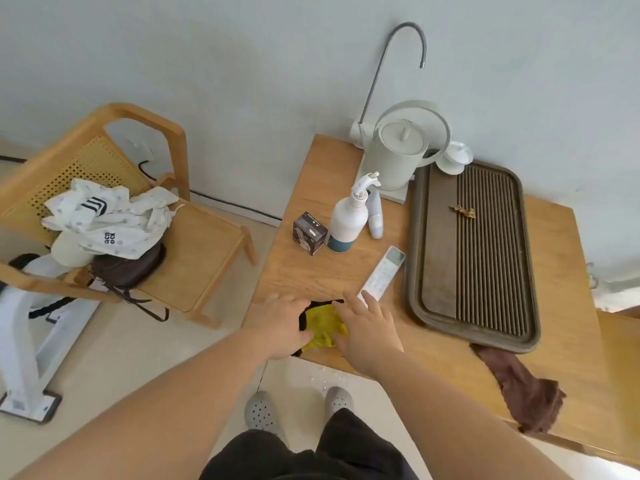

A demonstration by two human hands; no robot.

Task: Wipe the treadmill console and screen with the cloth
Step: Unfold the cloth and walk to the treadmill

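A crumpled yellow cloth (323, 325) with a black edge lies near the front left corner of the wooden table (433, 348). My left hand (282, 323) rests on the cloth's left side, thumb touching the yellow fabric. On the cloth's right side lies my right hand (367, 329), fingers spread and flat. Neither hand has closed around the cloth. A white spray bottle (348, 220) stands upright further back on the table. A white machine frame (24, 341) stands on the floor at the far left; no console or screen shows.
On the table: a white remote (384, 273) just beyond my right hand, a small dark box (309, 233), a white kettle (398, 157), a brown slatted tea tray (474, 251), and a brown rag (519, 386) hanging over the front edge. A wooden chair (194, 251) with clothes and a bag stands left.
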